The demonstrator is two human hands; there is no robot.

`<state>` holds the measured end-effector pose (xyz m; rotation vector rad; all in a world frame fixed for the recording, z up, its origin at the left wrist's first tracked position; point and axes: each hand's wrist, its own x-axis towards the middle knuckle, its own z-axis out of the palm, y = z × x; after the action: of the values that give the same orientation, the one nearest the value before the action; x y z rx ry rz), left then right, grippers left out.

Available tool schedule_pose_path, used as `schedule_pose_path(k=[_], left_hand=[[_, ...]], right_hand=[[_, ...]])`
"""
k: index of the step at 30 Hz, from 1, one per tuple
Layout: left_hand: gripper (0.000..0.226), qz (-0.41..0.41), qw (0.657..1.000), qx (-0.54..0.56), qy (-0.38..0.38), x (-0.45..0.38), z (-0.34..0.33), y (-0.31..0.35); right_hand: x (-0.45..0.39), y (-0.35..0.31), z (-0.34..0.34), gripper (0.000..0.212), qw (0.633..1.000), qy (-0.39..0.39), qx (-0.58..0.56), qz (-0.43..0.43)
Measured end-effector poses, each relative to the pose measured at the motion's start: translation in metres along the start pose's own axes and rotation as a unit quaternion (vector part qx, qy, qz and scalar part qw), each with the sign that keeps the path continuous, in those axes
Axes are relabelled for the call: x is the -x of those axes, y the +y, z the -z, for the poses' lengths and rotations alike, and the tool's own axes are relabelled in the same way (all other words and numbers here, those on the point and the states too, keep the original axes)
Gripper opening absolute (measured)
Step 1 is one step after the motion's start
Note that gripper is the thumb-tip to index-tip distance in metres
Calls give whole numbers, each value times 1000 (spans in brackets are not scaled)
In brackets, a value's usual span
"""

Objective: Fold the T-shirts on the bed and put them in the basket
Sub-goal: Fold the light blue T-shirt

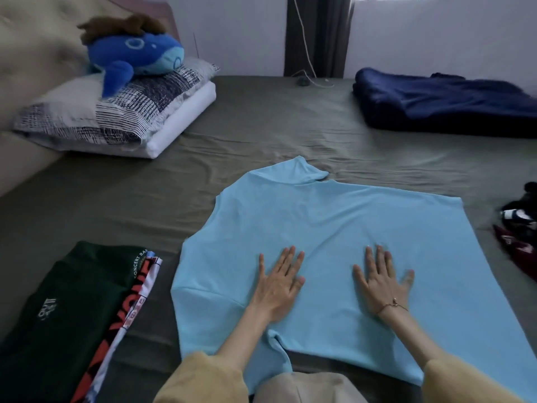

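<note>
Here, at the bottom of the frame, two yellow sleeves (200, 379) reach forward from the lower edge. The left hand (280, 282) and the right hand (382, 279) both lie flat, palms down, on the light blue T-shirt (334, 228), fingers straight and slightly spread, gripping nothing. A thin bracelet (392, 304) circles the right wrist. The blue shirt is spread over the olive bed sheet (261, 117) in the centre and lower right of the frame; one sleeve points away toward the upper middle, and a fold of cloth hangs off the near edge at bottom centre.

In the lower left, just beside the blue shirt, a folded dark green T-shirt (66, 309) with small white print lies on top of a folded shirt (136, 298) with red, black and white lettering, which shows only along the green one's right side. At the right edge, mid-height, sits a crumpled heap of dark and maroon clothes (520, 228), cut off by the frame.

Farther back, in the upper left, a patterned pillow (98, 117) rests on a white pillow (186, 117) against the padded headboard (32, 48), with a blue plush toy (136, 53) on top. In the upper right lies a folded navy blanket (444, 103). A white cable (305, 45) hangs down in front of the dark curtain (319, 33) at the top centre.
</note>
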<state>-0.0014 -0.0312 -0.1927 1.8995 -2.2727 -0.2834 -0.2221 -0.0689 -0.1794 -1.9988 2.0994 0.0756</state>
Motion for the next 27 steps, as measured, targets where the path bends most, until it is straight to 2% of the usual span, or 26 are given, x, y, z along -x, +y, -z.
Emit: schedule_pose_path(k=[2,6,12,16,18,20,24,27], left_hand=[[78,-28,999,-4,24,-2,-4,14],[96,-43,998,-21,-39,2,-2,46],[114,-91,994,-7,-66,19,-18,101],[99,-165,982,-6,-94,35,-29,154],[86,-193,975,-18,-112,41,-35,180],[81,-219,967,-31,-125,42,-38,199],[69,-261,956,-60,-121,43,-41,228],[61,-251,958,-48,-129,44,-46,239]], right_hand=[[6,13,2,61,1000,2,-8,-14],[23,45,4,61,999,4,-12,-30],[59,97,7,61,996,24,-25,-87],[88,135,5,60,976,94,-51,-189],[99,150,6,57,962,145,-48,-225],[106,158,6,49,952,175,-54,-246],[113,173,8,42,958,153,-47,-237],[116,174,9,38,963,139,-36,-226]])
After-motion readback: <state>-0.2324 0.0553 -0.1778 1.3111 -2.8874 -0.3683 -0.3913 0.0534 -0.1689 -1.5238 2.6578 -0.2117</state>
